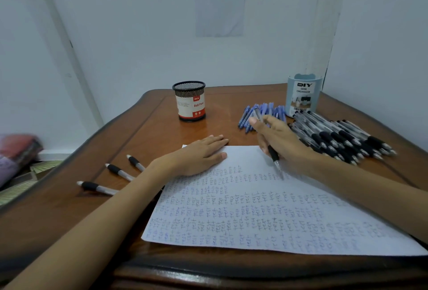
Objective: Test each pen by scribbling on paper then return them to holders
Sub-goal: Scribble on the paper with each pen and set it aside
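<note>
The left hand (200,154) is laid flat, fingers together, on the far left corner of the paper (266,215), pinning it to the wooden table (148,127). The right hand (280,141) is closed around a black-grip pen (275,160), whose long axis runs roughly from 11 o'clock down to 5 o'clock, tip lowered onto the sheet among rows of scribbled "test" marks. The upper end of the pen is seen beside the extended index finger, blurred.

Three black-grip pens (115,170) are laid at 9 o'clock from the paper, side by side, tips pointed toward 10 o'clock; their rear ends are hidden under the left forearm. A heap of blue pens (261,112) is spread at 12 o'clock from the right hand, too many and too overlapped to count. A larger pile of black pens (342,137) lies at 3 o'clock, tips toward 4 o'clock, likewise uncountable.

Two holders are seen: a black mesh cup (190,101) at 12 o'clock from the left hand, and a pale blue desk organizer (303,95) behind the blue pens.
</note>
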Available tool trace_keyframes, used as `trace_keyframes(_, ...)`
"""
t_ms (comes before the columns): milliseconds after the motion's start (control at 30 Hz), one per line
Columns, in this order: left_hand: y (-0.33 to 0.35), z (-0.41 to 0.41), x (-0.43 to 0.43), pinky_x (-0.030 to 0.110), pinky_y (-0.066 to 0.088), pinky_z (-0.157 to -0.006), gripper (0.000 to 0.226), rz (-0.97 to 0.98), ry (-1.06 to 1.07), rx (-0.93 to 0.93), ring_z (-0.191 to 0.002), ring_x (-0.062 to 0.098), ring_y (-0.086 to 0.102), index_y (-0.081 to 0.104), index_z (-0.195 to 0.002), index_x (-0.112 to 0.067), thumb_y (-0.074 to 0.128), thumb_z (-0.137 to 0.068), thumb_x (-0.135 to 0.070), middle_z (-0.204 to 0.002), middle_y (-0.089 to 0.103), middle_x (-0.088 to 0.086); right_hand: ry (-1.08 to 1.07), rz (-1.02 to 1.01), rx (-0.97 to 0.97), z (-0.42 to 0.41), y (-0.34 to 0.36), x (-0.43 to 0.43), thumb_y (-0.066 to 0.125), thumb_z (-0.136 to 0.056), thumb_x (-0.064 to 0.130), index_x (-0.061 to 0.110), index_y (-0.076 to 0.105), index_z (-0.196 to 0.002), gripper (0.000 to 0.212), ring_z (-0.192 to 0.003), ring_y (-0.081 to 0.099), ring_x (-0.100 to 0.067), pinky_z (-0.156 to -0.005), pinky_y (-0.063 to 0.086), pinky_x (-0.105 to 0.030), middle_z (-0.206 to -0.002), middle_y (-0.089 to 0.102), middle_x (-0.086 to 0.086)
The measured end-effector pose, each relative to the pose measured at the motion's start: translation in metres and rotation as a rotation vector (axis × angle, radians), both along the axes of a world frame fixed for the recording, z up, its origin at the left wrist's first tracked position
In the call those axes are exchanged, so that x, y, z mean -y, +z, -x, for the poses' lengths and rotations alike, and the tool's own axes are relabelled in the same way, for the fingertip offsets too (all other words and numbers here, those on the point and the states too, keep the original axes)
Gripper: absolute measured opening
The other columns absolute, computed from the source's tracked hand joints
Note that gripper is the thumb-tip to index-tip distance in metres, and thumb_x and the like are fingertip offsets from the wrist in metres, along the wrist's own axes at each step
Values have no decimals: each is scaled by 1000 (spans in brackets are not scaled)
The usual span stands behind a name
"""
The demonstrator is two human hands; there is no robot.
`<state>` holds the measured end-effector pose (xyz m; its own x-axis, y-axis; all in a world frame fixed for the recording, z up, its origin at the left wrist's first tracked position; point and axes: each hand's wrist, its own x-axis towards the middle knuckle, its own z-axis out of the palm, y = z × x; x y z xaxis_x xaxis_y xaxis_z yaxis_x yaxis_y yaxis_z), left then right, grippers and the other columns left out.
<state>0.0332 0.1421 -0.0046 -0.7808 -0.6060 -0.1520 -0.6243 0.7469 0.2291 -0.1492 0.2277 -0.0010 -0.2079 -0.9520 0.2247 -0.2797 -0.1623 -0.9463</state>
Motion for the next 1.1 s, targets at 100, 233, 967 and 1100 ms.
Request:
trace_keyframes(100, -1, 0, -1, 20, -1, -109, 55, 13, 1, 3, -144, 7, -3, 7, -150, -27, 24, -100, -43, -158, 1, -9, 68, 25, -113, -4, -3, 0, 39, -100, 28, 15, 59, -104, 24, -35, 39, -1, -48, 36, -9, -38, 43, 6)
trace_keyframes(233, -1, 1, -1, 22, 0, -110, 55, 15, -1, 4, -144, 7, -3, 7, -150, -26, 24, -100, -43, -158, 1, -9, 119, 50, -166, -8, -4, -2, 37, -101, 23, 13, 61, -110, 27, -34, 38, -2, -50, 38, -9, -35, 43, 6)
trace_keyframes(967, 30, 64, -21, 29, 24, -112, 51, 224, -201, -178, -137, 12, 27, 32, -144, -19, 38, -98, -40, -152, 28, -3, -558, -128, -1135, 83, 41, -13, 53, -92, 28, 12, 66, -112, 29, -96, 60, -32, -71, 46, -33, -112, 64, -15)
trace_keyframes(1100, 29, 92, -26, 28, 26, -109, 49, 255, -225, -165, -136, 14, 30, 32, -144, -19, 38, -99, -38, -151, 30, -1, -549, -181, -1233, 84, 38, -14, 53, -92, 28, 14, 60, -120, 32, -97, 59, -31, -68, 38, -30, -110, 61, -14)
